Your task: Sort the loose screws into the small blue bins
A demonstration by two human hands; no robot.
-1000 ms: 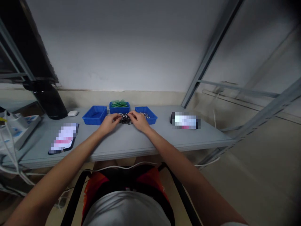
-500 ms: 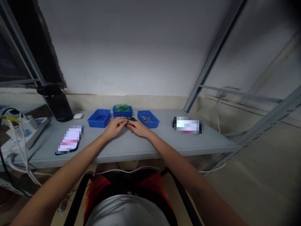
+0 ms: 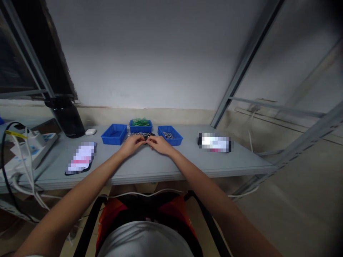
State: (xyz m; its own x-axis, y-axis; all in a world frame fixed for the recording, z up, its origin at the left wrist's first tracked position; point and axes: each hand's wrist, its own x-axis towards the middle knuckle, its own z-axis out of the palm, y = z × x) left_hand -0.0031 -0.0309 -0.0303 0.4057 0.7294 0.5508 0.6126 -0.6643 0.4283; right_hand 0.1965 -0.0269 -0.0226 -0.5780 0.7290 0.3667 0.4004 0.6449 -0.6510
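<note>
Over the bench (image 3: pixel 150 164), twelve o'clock: pinched something tiny (image 3: pixel 145 142), unclear, between left hand (image 3: pixel 130 144) and right hand (image 3: pixel 162 144); apparently needed steadiness next.

No readable text on bottle (image 3: pixel 70 119), power strip (image 3: pixel 40 151) or phones (image 3: pixel 81 157).

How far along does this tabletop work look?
Partway, it seems. Possibly done: small metal pieces in the right blue tray. In hand: a tiny item, unidentifiable, where the left hand and right hand meet. Apparently left: the loose pile behind them, perhaps also the green pieces.
</note>
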